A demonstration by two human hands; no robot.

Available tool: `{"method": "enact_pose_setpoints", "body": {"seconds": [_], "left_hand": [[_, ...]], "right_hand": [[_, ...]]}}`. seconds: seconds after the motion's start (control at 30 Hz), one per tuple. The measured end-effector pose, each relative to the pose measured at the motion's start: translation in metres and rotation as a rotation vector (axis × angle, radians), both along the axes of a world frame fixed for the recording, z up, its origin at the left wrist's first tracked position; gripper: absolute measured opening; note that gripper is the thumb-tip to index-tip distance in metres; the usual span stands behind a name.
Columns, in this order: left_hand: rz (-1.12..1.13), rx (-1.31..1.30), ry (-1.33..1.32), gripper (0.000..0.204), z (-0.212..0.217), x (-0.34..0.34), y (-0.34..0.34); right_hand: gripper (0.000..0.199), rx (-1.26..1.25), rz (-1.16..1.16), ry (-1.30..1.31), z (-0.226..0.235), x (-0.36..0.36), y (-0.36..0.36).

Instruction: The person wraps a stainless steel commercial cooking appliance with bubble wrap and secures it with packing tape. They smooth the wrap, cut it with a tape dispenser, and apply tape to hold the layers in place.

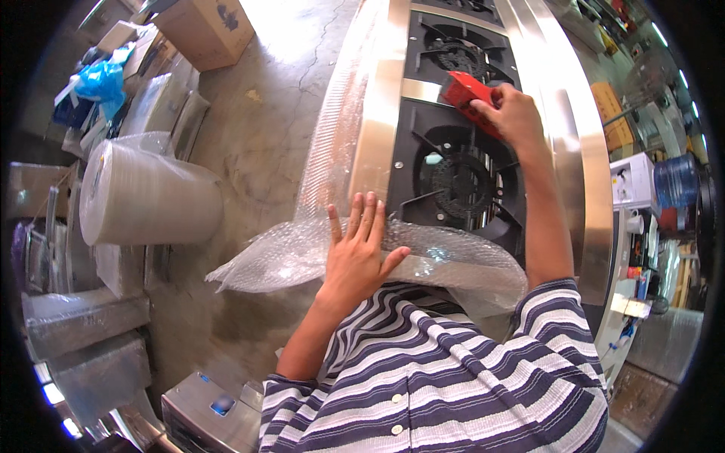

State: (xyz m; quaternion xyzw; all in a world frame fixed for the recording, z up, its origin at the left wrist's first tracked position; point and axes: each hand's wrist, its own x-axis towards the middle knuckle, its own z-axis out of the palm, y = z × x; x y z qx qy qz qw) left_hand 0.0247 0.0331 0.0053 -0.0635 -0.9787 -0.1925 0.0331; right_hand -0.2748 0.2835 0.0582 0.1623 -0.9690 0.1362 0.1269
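Note:
A long steel gas stove (377, 98) with black burner panels stretches away in front of me. My left hand (356, 255) lies flat with spread fingers on a sheet of bubble wrap (283, 253), pressing it at the stove's near left end. The wrap drapes over the near end and runs along the stove's left side. In my right hand (516, 117) is a red angular object (467, 92) with dark markings, its exact kind unclear. The fingers close round its right end, above the panel between two burners. Below it sits the nearest burner (459, 177), uncovered.
A big roll of bubble wrap (151, 196) stands on the left, near wrapped panels (98, 377) and a blue plastic bag (102, 84). Farther off is a cardboard box (200, 34). A steel appliance (208, 411) is at lower left, and a blue water bottle (674, 181) at right.

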Motion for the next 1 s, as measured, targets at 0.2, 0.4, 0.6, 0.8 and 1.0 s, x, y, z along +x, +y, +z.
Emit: {"method": "enact_pose_setpoints", "body": {"seconds": [0.2,0.4,0.6,0.8,1.0], "left_hand": [[0.189,0.021,0.419,0.069,0.004,0.057,-0.067],[0.141,-0.065,0.313,0.048,-0.003,0.020,-0.160],[-0.017,0.137,0.326,0.042,-0.075,-0.039,-0.210],[-0.146,0.291,0.290,0.044,-0.082,-0.053,-0.216],[-0.362,0.198,0.158,0.057,-0.065,-0.041,-0.263]], "right_hand": [[0.046,-0.017,0.042,0.053,0.073,0.079,-0.035],[0.035,-0.071,0.267,0.135,0.078,0.173,-0.109],[0.026,-0.186,0.519,0.087,0.006,0.268,-0.182],[0.024,-0.326,0.460,0.091,-0.017,0.317,-0.218],[0.024,-0.520,0.448,0.111,-0.026,0.341,-0.229]]}}
